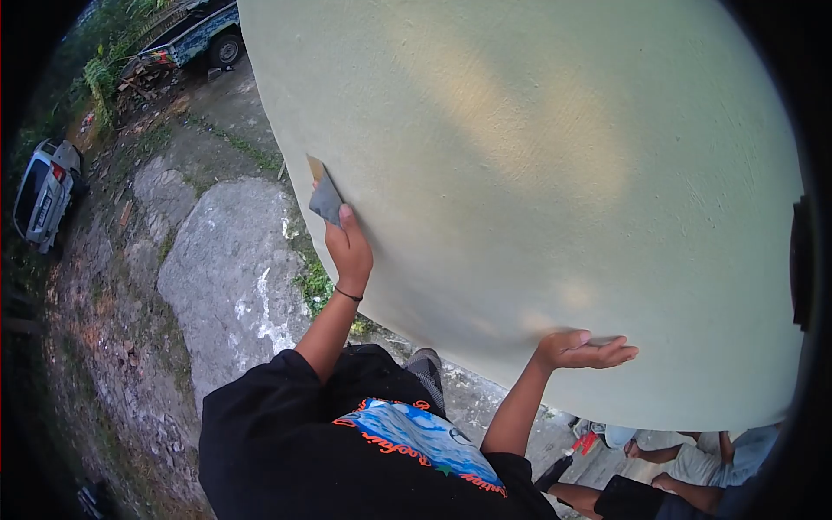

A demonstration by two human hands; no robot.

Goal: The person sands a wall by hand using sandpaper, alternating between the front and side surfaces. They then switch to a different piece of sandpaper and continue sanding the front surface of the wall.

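My left hand (349, 251) is closed on a folded piece of sandpaper (326, 199), dark grey on one face with a tan flap sticking up. It rests near the left edge of a pale green wall (537, 234), and the sandpaper lies against that surface. Lower right, my right hand (582, 348) is beside the same wall with its fingers stretched out and palm turned upward. I see nothing held in it. Fine scratches and small bumps mark the wall, and warm light patches fall across it.
Rocky ground with a large grey slab (230, 260) lies to the left. A silver car (49, 192) and a blue-sided truck (195, 39) stand farther off. At the lower right, people (706, 468) sit near a red item (588, 443) on the ground.
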